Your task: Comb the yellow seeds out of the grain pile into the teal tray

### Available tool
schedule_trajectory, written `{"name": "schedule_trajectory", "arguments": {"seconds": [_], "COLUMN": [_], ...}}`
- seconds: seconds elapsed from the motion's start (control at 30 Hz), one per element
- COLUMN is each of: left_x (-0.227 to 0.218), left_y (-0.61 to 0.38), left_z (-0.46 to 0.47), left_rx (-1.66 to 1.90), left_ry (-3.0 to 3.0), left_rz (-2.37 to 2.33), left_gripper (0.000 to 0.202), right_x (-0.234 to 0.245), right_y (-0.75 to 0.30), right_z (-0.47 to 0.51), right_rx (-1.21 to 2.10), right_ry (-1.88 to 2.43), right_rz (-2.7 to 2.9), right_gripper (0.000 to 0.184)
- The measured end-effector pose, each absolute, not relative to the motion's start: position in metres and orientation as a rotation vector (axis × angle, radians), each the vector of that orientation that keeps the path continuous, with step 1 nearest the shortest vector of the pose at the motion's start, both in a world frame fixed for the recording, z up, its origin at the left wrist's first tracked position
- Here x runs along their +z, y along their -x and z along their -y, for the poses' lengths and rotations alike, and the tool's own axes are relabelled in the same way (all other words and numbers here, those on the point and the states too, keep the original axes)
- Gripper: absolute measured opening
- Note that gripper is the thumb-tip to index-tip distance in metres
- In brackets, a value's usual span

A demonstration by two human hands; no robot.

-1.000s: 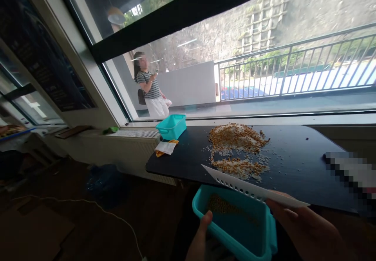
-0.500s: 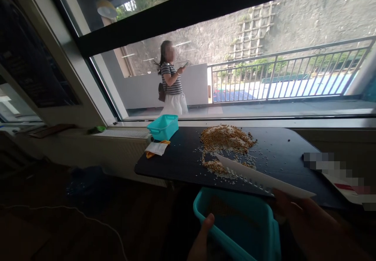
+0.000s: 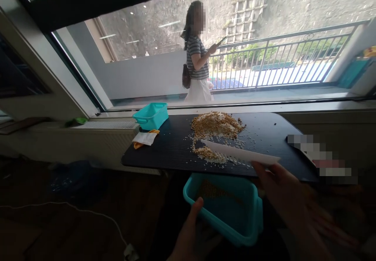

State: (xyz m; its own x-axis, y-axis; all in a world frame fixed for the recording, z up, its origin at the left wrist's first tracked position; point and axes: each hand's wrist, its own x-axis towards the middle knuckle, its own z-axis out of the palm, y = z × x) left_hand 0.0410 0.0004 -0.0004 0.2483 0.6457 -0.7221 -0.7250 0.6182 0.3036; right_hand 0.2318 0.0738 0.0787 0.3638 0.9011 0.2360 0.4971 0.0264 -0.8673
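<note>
My left hand (image 3: 189, 229) grips the near rim of a teal plastic bin (image 3: 232, 214), held just below the front edge of the black table (image 3: 173, 151). Some yellow-brown grains (image 3: 214, 192) lie in the bin's far end. My right hand (image 3: 282, 192) is closed on a white slotted plastic scraper (image 3: 239, 156). The scraper's edge rests on the table against the small near pile of grains (image 3: 207, 153). A bigger heap of mixed yellow and white grains (image 3: 216, 124) lies farther back.
A second teal bin (image 3: 150, 115) stands at the table's back left, with a white and orange packet (image 3: 143, 139) beside it. A blurred flat item (image 3: 319, 159) lies at the right end. Outside the window a person (image 3: 197, 57) walks past a railing. A white cable (image 3: 73, 210) runs over the floor.
The scraper moved forward from above the bin onto the table and now sits against the near grain pile. The view tilted down and left. The person outside walked to the right.
</note>
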Motion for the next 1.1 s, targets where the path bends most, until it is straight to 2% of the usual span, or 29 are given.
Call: {"name": "schedule_trajectory", "arguments": {"seconds": [0.37, 0.63, 1.1], "left_x": [0.006, 0.004, 0.003], "left_y": [-0.043, -0.042, -0.042], "left_z": [-0.001, 0.000, -0.001], "left_rx": [0.955, 0.963, 0.955], "left_ry": [0.076, 0.079, 0.084], "left_rz": [-0.968, -0.980, -1.010], "left_gripper": [0.063, 0.065, 0.066], "right_x": [0.065, 0.070, 0.072], "right_y": [-0.231, -0.233, -0.234], "right_z": [-0.082, -0.077, -0.075], "right_rx": [0.737, 0.656, 0.589], "right_ry": [1.479, 1.540, 1.607], "right_rz": [1.173, 1.193, 1.251], "right_gripper": [0.033, 0.028, 0.029]}}
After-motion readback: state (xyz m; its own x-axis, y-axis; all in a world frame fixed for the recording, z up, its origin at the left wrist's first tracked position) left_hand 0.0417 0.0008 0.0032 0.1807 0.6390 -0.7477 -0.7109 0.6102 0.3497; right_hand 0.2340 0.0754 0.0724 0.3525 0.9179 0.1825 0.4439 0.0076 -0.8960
